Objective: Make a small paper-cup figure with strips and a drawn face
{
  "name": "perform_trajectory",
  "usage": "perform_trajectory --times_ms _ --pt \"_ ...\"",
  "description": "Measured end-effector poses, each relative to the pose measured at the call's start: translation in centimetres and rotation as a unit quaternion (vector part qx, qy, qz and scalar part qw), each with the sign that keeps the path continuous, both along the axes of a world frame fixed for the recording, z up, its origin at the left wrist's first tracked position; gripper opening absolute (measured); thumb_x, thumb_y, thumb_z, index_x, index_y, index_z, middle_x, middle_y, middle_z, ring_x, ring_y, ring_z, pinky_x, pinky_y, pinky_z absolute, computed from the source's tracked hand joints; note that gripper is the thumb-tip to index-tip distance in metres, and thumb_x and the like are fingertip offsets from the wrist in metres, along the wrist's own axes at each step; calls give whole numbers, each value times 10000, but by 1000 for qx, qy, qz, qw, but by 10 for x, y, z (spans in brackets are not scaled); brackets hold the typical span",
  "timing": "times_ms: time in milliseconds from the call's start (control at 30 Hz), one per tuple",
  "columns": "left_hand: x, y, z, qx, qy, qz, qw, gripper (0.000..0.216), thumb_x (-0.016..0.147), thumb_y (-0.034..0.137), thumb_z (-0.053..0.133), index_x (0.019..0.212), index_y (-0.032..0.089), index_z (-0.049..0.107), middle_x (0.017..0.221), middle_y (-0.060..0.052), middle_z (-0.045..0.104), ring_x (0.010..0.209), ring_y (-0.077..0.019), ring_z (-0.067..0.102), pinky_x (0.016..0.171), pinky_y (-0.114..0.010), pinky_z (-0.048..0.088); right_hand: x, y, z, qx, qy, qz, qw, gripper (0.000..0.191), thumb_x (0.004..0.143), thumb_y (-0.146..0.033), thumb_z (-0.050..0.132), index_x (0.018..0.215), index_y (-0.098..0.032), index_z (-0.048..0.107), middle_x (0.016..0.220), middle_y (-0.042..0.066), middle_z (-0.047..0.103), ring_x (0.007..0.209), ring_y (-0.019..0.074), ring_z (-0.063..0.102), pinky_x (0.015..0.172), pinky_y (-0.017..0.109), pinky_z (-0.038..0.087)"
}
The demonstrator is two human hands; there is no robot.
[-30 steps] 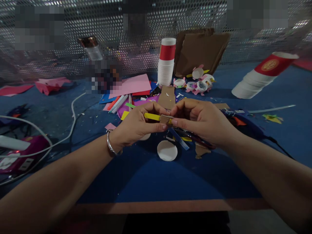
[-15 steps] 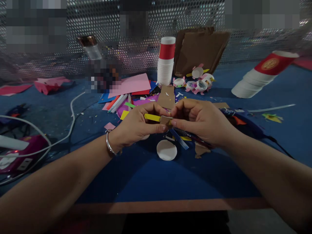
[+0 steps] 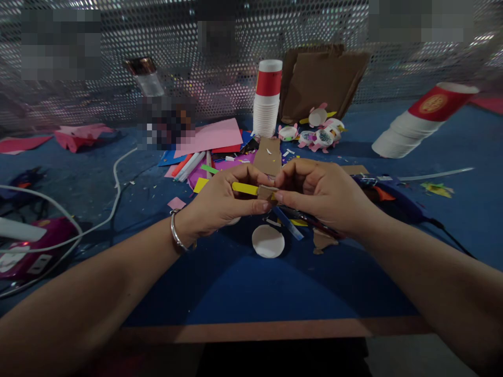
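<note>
A small brown cardboard piece (image 3: 265, 193) is pinched between my two hands above the table. A yellow strip (image 3: 245, 188) runs along it and sticks out to the left, inside the curl of my left hand (image 3: 220, 196). My left thumb and fingertips close on the cardboard's left part. From the other side, my right hand (image 3: 320, 191) grips its right end, where a bit of yellow shows by the thumb. On the table below lies a white paper disc (image 3: 268, 241). A translucent glue stick (image 3: 288, 224) lies under my right fingers.
A stack of paper cups (image 3: 267, 104) stands at the back; another stack (image 3: 424, 120) leans at right. Small paper turtles (image 3: 320, 133) lie before a cardboard sheet (image 3: 322, 84). A blue glue gun (image 3: 401, 201) lies right. Coloured paper (image 3: 216, 139), markers (image 3: 192, 166) and a white cable (image 3: 117, 193) lie left.
Both hands keep their hold almost unmoved. The cardboard piece has tilted slightly between the fingers, and the view has shifted very slightly.
</note>
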State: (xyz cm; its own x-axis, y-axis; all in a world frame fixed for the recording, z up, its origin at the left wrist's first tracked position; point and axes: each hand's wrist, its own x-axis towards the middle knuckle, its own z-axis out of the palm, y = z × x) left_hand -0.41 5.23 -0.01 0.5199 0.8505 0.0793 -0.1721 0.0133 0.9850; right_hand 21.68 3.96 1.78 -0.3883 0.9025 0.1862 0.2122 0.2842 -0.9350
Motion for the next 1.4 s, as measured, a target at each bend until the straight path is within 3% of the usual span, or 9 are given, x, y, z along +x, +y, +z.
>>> perform_trajectory --times_ms 467,733,967,1167,1300,1400 --pt "7 -6 2 14 -1 53 998 448 618 232 1045 898 162 703 908 9 723 790 -112 683 741 -232 563 -2 -2 -2 -31 48 12 998 252 787 -303 898 911 -210 699 871 11 702 801 169 671 742 318 556" --pt "0 -3 0 6 -14 57 998 415 671 213 1028 961 178 734 922 6 743 837 -121 727 808 -248 588 -1 -3 9 22 17 -38 999 191 844 -334 850 888 -217 706 838 11 718 708 149 634 653 301 531" --pt "3 -5 6 -19 -30 47 998 417 650 213 1042 942 177 747 933 10 757 818 -118 743 781 -244 596 1 -3 7 32 8 -29 999 201 852 -373 844 893 -226 711 834 11 719 708 158 640 646 311 521" --pt "4 -5 9 -64 -23 50 996 387 657 263 1046 877 163 744 877 5 756 763 -113 732 682 -214 567 3 -7 8 135 -56 -59 987 103 919 -320 762 921 -237 700 896 32 743 780 189 662 712 347 535" --pt "3 -3 9 -93 -11 72 993 372 682 345 1038 837 157 757 848 -15 765 747 -115 722 653 -206 554 4 -9 6 252 -103 -56 961 53 949 -293 714 951 -247 688 955 58 739 862 226 667 801 397 537" --pt "2 -3 10 -92 9 88 992 415 675 432 1035 797 159 748 776 -14 745 687 -113 693 617 -211 539 2 -7 3 299 -134 -38 944 58 935 -303 718 952 -255 691 991 80 758 936 270 678 853 443 532"
